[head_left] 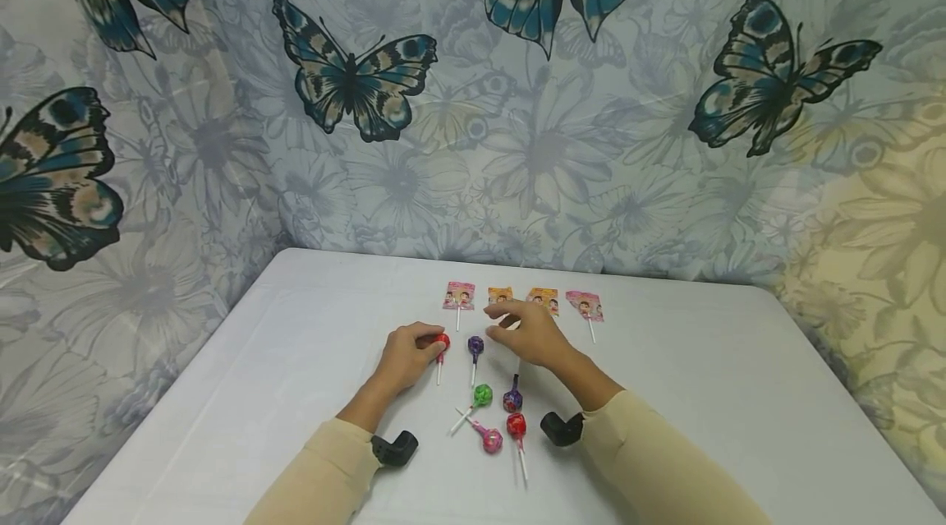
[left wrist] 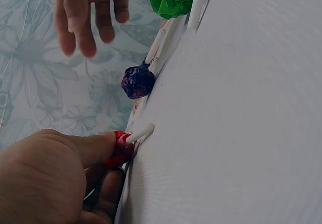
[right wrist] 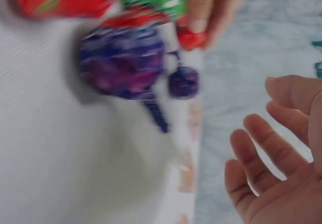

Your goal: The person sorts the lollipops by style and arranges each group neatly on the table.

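My left hand (head_left: 405,356) pinches the wrapped head of a red lollipop (left wrist: 118,151) between thumb and fingers, its white stick pointing toward me. My right hand (head_left: 534,334) is held above the table with fingers spread and loosely bent, nothing in its grasp. Between the hands lies a purple lollipop (head_left: 475,345). Closer to me are a green lollipop (head_left: 483,395) and a second purple lollipop (right wrist: 123,63), which looks large in the right wrist view. A pink lollipop (head_left: 491,440) and another red lollipop (head_left: 516,426) lie nearest.
Along the back of the white table (head_left: 709,393) is a row of flat-wrapped lollipops: a pink one (head_left: 459,296), two orange ones (head_left: 544,301) and another pink one (head_left: 586,306). The right hand partly covers the orange ones. Butterfly-printed cloth (head_left: 547,155) hangs behind the table.
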The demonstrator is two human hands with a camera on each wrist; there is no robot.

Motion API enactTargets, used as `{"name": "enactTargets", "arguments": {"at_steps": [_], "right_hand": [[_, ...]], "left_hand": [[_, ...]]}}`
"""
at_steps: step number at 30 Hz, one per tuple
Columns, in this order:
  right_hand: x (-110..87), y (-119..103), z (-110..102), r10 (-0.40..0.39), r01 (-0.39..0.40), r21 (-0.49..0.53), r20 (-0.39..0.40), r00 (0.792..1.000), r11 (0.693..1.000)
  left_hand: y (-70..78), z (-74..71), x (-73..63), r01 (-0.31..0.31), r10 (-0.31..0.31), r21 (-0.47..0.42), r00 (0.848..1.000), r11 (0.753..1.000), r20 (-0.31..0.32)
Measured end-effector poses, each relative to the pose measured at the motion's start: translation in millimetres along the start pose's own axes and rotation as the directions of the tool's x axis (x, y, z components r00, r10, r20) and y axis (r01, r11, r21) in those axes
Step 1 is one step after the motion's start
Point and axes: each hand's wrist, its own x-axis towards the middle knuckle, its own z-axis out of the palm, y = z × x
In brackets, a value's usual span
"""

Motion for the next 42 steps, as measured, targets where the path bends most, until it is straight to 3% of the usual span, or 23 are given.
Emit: {"name": "enactTargets", "arguments": {"at_steps": [13,17,27,36,42], "right_hand": [[-50.2,-29,-38,-0.198,0.204,0.039,-0.127,0.972,0.978],[-70.3,-31,-40,-0.246,0.252,0.023,-0.149,0.958,0.968],[-111.3,-28,-28,-0.314,0.329,0.039,-0.212,0.925,0.943],[-122.7,-15,-7,-0.214,0.236,0.096,-0.193,0.958,0.967],[-124.0,-5,2,-0.199,0.218,0.113,-0.154,0.968,0.97]], "left_hand": [[-0.3,-1.6,-1.1,-0.016,0.016,0.013,1.0,1.0,0.005],[-0.4,-2.0,-0.5,-0.033,0.033,0.019,0.999,0.999,0.004],[-0.7,-1.2,-1.2,-0.005,0.005,0.017,1.0,1.0,0.005],[-0.7,-1.2,-1.2,-0.024,0.024,-0.019,1.0,1.0,0.004],[-0.9,-1.1,-0.8,-0.015,0.015,-0.004,1.0,1.0,0.01]]}}
